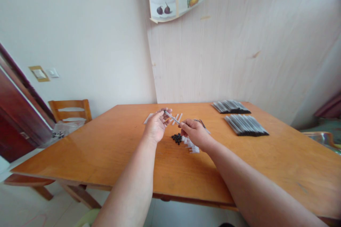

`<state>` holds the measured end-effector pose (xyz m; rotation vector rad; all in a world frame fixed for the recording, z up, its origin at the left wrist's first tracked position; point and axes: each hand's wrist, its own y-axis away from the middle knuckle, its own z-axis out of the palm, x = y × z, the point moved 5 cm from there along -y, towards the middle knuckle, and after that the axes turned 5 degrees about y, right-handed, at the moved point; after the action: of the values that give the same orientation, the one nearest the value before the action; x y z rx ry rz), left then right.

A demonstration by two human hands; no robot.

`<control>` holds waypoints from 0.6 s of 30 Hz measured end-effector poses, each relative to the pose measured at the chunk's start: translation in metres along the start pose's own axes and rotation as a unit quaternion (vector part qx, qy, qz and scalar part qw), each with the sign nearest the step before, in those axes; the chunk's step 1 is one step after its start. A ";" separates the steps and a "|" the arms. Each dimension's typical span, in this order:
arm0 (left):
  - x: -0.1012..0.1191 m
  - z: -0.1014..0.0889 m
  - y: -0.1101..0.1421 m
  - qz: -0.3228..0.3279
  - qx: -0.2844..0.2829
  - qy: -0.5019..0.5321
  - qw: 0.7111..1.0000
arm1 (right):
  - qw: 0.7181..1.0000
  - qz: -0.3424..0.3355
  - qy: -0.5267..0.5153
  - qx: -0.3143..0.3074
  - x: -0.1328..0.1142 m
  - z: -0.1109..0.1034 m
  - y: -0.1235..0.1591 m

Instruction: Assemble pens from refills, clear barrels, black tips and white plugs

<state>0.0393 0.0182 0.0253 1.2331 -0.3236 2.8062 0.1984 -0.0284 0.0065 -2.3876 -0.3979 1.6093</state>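
A slim pen (pixel 173 117) with a clear barrel and a dark end is stretched between my hands above the table. My left hand (pixel 156 126) pinches its dark end with thumb and fingers, palm partly turned up. At the other end, my right hand (pixel 196 132) closes its fingertips on the barrel. Below them lies a small heap of black plugs or caps (pixel 176 138), and touching it on the right are several translucent white pieces (pixel 192 147), partly hidden by my right hand. A few pale thin tubes (pixel 180 117) lie behind the pen.
Two rows of clear pens with black ends, one nearer (pixel 246 125) and one farther (pixel 230 106), lie on the right of the wooden table (pixel 106 145). A wooden chair (pixel 69 105) with a plastic bag (pixel 66 127) stands at left. The wall borders the table's back edge.
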 end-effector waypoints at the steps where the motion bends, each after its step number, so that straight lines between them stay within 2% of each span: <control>1: 0.000 0.000 0.000 0.002 0.003 0.000 1.000 | 1.000 0.002 -0.004 -0.001 -0.001 0.000 0.000; 10: -0.001 -0.001 -0.001 0.021 0.036 -0.030 0.999 | 1.000 -0.005 -0.006 -0.011 -0.004 0.001 0.002; 18: -0.001 0.001 0.000 0.008 0.020 -0.024 0.999 | 1.000 0.005 -0.010 -0.014 -0.002 0.002 0.002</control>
<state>0.0404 0.0176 0.0249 1.3133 -0.2829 2.8127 0.1962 -0.0312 0.0072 -2.3977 -0.4154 1.6445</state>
